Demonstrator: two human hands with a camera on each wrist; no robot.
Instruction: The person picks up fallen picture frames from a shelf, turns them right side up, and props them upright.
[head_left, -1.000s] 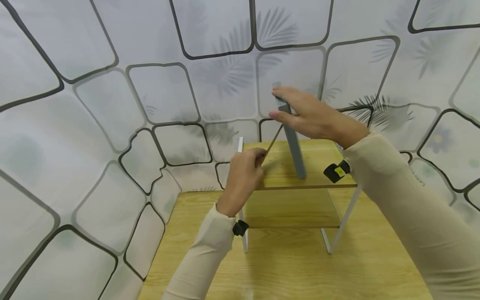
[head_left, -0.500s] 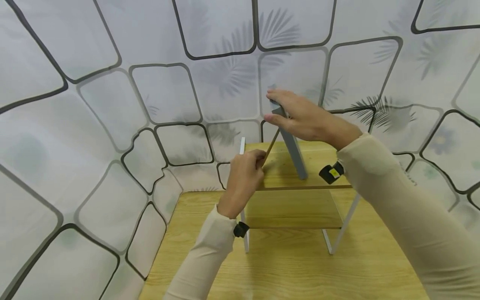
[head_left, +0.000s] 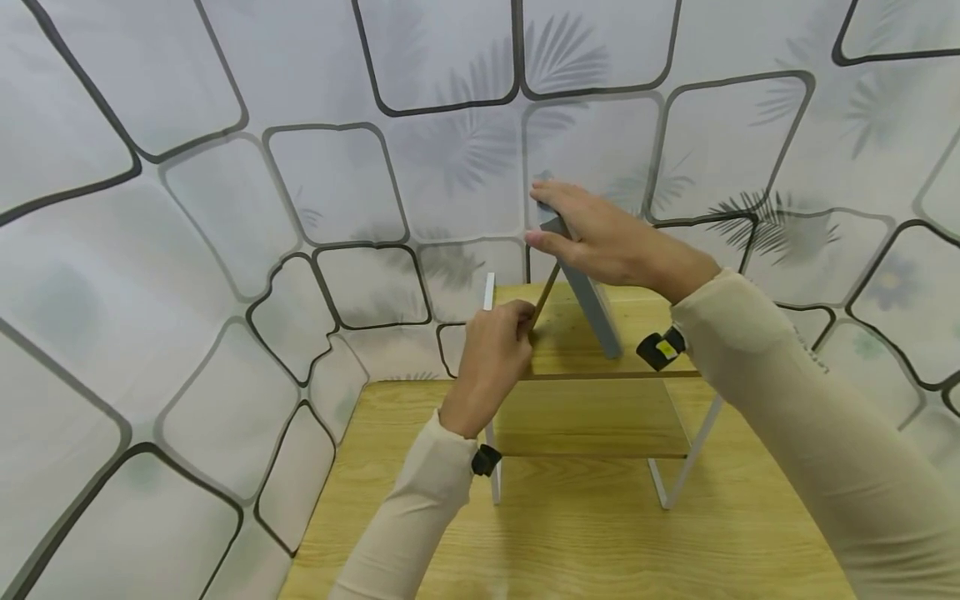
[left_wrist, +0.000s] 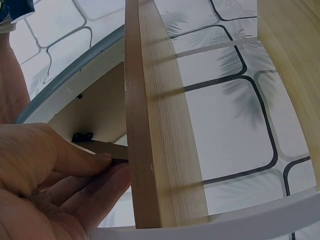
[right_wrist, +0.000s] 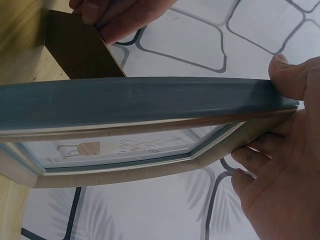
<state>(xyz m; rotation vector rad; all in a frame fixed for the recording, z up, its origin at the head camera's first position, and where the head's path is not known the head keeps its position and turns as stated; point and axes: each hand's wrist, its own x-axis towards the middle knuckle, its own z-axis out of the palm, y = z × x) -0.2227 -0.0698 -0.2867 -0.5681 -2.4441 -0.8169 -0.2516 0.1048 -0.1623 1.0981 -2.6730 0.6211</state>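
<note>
A picture frame (head_left: 590, 304) with a blue-grey edge stands tilted on the top board of a small wooden shelf rack. Across its top edge lies my right hand (head_left: 611, 237), thumb on one side and fingers on the other, gripping it. Behind the frame a thin brown support leg (right_wrist: 82, 47) slants out. My left hand (head_left: 491, 358) pinches this leg near its lower end, between thumb and fingers. In the left wrist view a small black hinge (left_wrist: 82, 136) shows on the frame's back. The right wrist view shows a drawn picture (right_wrist: 100, 148) inside the frame, seen at a slant.
The rack has a wooden top board (head_left: 652, 321), a lower board (head_left: 588, 417) and white metal legs (head_left: 701, 433). It stands on a wood-grain surface (head_left: 585, 542). A patterned cloth wall (head_left: 225, 358) encloses the back and left side.
My right hand has moved slightly left and down, and the top of the picture frame has leaned further left with it. The left hand keeps its pinch on the support leg.
</note>
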